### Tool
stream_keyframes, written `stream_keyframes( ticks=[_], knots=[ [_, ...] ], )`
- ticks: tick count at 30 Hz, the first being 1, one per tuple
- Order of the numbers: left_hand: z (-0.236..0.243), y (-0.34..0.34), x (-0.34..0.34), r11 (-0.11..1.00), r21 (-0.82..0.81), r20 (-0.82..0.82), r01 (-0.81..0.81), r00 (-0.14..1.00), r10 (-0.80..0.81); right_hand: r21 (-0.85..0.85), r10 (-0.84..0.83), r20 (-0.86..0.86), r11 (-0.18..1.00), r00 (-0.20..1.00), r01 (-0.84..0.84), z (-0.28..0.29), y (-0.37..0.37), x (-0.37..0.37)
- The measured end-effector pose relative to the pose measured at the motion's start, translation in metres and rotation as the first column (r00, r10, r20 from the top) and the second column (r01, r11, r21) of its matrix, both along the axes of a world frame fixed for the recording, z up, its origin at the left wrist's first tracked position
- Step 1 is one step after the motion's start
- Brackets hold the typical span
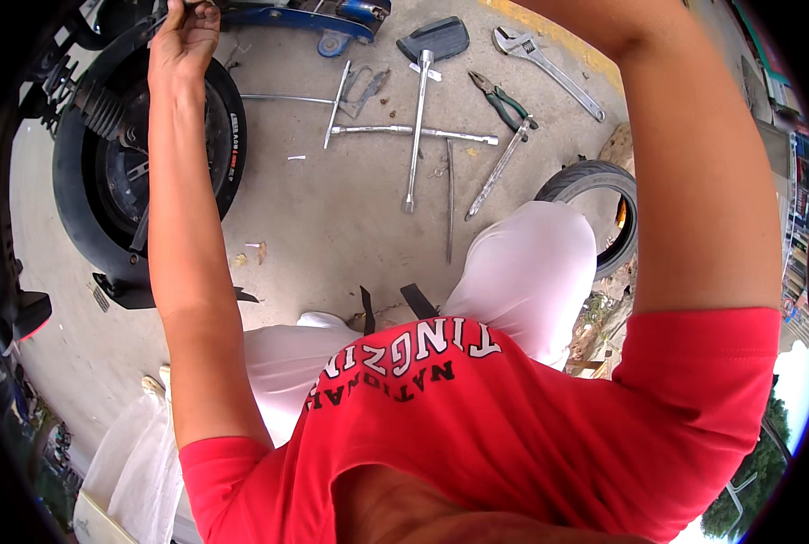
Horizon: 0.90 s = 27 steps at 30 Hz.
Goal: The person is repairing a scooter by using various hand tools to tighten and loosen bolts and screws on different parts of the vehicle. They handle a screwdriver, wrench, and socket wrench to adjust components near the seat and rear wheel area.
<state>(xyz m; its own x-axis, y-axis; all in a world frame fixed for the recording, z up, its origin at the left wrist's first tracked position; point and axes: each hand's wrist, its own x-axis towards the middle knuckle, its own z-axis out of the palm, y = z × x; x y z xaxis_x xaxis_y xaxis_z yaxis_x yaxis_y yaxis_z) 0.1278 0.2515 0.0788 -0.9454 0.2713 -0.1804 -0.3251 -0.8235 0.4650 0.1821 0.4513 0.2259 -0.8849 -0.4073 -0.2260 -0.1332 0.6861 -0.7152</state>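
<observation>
My left hand (185, 41) is raised at the top left, above a black scooter wheel (82, 172). Its fingers curl together at the picture's edge, and whatever they pinch is too hidden to name. Beside that hand runs a blue metal part (286, 20) of the vehicle. A ribbed black rubber boot (101, 107) and a coil spring sit left of my forearm. My right arm (703, 154) reaches up and forward past the top edge, so the right hand is out of the picture.
On the concrete lie a cross-shaped lug wrench (418, 122), a T-handle wrench (336, 107), an adjustable wrench (554, 74), green-handled pliers (504, 107), a flat metal bar (495, 177) and a thin rod (450, 204). A loose tyre (567, 181) rests by my right knee.
</observation>
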Motion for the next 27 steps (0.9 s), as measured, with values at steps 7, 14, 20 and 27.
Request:
stream_keyframes(
  ticks=[7, 14, 20, 27],
  knots=[
    [-0.082, 0.116, 0.106, 0.595, -0.724, 0.059, 0.350, 0.890, -0.451, -0.677, 0.246, 0.284, 0.736, 0.927, 0.012, -0.020, 0.143, 0.070],
    [-0.212, 0.186, 0.108, -0.294, -0.727, -0.149, -0.621, 0.560, -0.815, -0.487, -0.394, 0.535, 0.579, 0.747, 0.654, -0.212, 0.225, 0.220],
    [-0.200, 0.212, 0.109, -0.510, -0.553, 0.149, -0.659, 0.524, -0.839, -0.374, -0.544, 0.485, 0.579, 0.685, 0.724, -0.322, 0.216, 0.261],
    [-0.161, 0.188, 0.112, -0.290, -0.726, 0.013, -0.624, 0.409, -0.913, -0.356, -0.532, 0.516, 0.580, 0.672, 0.732, -0.337, 0.207, 0.250]
  ],
)
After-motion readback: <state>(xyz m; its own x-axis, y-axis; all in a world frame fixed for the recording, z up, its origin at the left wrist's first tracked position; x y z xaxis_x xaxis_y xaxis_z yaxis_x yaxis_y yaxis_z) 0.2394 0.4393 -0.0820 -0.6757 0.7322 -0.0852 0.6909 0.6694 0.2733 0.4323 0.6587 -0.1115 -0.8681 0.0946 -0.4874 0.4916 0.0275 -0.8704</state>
